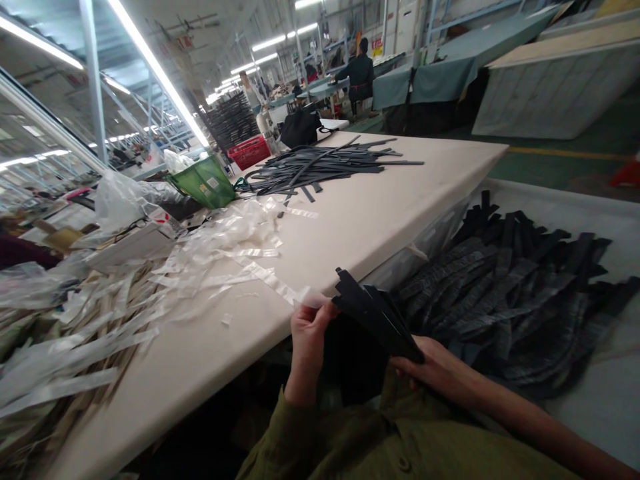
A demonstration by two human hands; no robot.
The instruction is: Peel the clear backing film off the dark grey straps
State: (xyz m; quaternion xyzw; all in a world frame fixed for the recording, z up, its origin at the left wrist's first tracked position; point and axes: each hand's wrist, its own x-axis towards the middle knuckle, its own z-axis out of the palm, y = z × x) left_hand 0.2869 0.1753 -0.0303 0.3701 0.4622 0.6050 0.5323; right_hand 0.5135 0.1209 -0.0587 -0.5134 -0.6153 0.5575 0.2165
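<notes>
My right hand (425,363) is wrapped round one end of a bundle of black strips (375,317), which fans out toward the upper left. At the fanned end, my left hand (310,323) pinches a translucent white strip (275,283) that trails left over the table edge onto the tabletop. The left fingertips are at the tip of one black strip; whether they also grip it is not clear. More clear strips (235,230) lie in a loose heap on the pale table (350,233). Dark strips (320,163) are piled at its far end.
On the right, a white bin (595,207) holds many black strips. A green basket (205,183), a red crate (249,152) and a black bag (301,128) stand at the back. Beige strips (107,300) lie at the left. A person (361,73) is far off.
</notes>
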